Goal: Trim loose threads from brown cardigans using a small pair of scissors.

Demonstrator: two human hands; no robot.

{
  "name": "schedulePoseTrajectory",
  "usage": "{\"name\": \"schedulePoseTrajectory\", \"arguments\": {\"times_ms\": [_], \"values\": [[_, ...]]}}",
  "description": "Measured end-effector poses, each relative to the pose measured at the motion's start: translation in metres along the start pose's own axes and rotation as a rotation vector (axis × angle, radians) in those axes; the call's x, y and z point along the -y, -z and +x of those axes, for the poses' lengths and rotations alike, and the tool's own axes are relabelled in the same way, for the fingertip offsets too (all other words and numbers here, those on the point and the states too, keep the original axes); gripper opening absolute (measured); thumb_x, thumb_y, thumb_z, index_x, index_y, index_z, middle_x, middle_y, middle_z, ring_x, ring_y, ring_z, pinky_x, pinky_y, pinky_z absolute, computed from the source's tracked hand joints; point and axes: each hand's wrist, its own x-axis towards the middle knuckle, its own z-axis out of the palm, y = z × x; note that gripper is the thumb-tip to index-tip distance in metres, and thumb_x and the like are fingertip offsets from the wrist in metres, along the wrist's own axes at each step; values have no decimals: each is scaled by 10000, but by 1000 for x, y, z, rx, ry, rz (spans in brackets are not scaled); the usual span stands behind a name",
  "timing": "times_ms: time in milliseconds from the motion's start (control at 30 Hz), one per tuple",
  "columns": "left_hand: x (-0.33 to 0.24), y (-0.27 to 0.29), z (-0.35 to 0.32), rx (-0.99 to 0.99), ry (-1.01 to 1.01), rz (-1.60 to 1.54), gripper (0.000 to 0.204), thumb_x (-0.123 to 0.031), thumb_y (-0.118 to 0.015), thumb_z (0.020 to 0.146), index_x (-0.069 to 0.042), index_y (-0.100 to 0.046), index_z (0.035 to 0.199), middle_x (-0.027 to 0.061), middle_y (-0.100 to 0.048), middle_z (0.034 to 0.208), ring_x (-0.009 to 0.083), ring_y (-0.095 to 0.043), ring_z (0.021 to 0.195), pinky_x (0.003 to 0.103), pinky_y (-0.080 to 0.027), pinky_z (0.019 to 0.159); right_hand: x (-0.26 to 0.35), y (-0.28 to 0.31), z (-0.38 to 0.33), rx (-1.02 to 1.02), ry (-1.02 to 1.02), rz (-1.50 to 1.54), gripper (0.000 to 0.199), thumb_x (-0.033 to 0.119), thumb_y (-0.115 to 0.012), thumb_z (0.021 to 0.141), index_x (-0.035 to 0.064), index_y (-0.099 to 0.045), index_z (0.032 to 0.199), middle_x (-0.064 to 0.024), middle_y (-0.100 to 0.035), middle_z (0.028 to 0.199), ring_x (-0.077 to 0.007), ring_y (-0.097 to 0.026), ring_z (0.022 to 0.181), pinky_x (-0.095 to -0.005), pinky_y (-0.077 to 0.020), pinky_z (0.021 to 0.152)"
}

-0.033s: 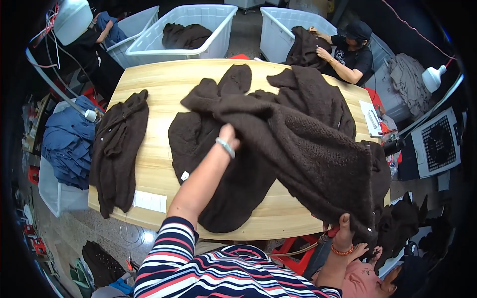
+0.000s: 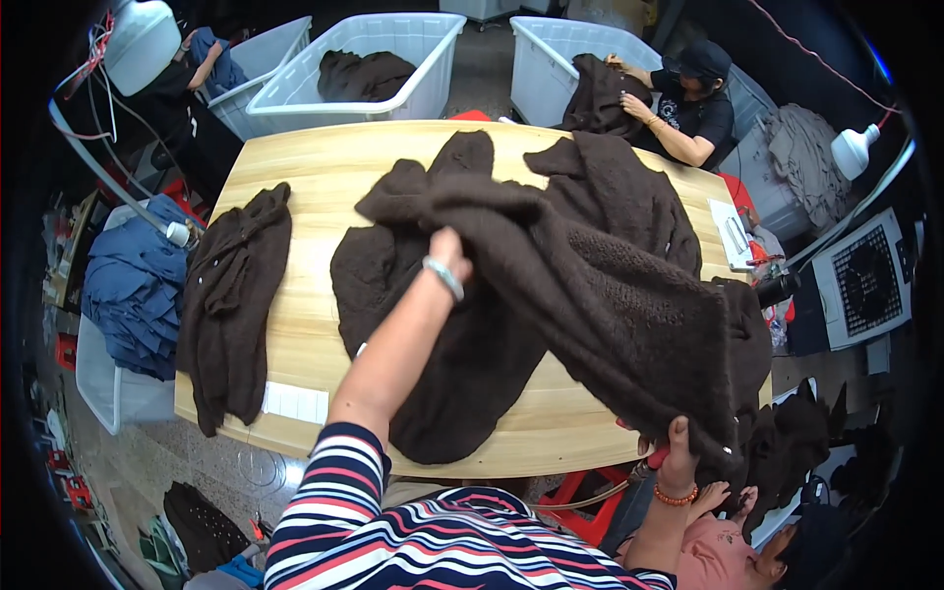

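Observation:
A dark brown knitted sweater (image 2: 629, 275) is stretched slantwise above the wooden table (image 2: 315, 246), between my two hands. My left hand (image 2: 450, 254), with a pale bracelet at the wrist, is closed on its far-left part; the fingertips are hidden behind cloth. At the near right, my right hand (image 2: 678, 460), wearing an orange bead bracelet, grips the lower edge with the thumb up. Under the raised cloth lies another dark brown knitted garment (image 2: 462, 403). One more brown garment (image 2: 629, 182) lies behind, and a long folded one (image 2: 234, 305) rests at the table's left.
Large white bins (image 2: 383, 110) stand beyond the table. A co-worker (image 2: 688, 108) handles brown cloth at the far right; another person (image 2: 718, 551) sits close at my near right. Blue garments (image 2: 136, 285) fill a bin at left. A lamp (image 2: 854, 149) hangs at right.
My left hand has shifted slightly away from me with the sweater. A small white tag beside my left forearm is now mostly covered. My right hand has barely moved.

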Motion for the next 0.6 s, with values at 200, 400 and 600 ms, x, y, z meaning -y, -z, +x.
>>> {"name": "schedulePoseTrajectory", "arguments": {"times_ms": [200, 400, 600], "values": [[-120, -209, -14, 441, -738, 465, 329, -79, -617, 874, 6, -562, 1188, 106, -659, 1077, 216, -633, 907, 347, -532, 807, -38, -23, 21, -127, -192, -159, 427, 386, -510, 1000, -10, -593, 1135, -94, -672, 926, -180, -691, 750, -216, -439, 486], [-31, -156, -23, 258, -583, 1562, 747, -127, -679, 726, 73, -397, 1389, 263, -553, 1305, 335, -522, 1247, 358, -406, 1062, -90, -16, 11, -44, -476, -370, 332, 359, -672, 910, 31, -677, 855, -24, -642, 658, -78, -546, 510, -253, -448, 480], [15, 105, -108, 177, -355, 1260, 812, 0, -670, 728, -25, -326, 1463, 189, -541, 1324, 279, -559, 1184, 363, -440, 1011, -140, 43, -48, 111, -249, -840, 395, 346, -741, 821, -5, -662, 984, -103, -708, 859, -227, -678, 814, -351, -537, 739]]}}
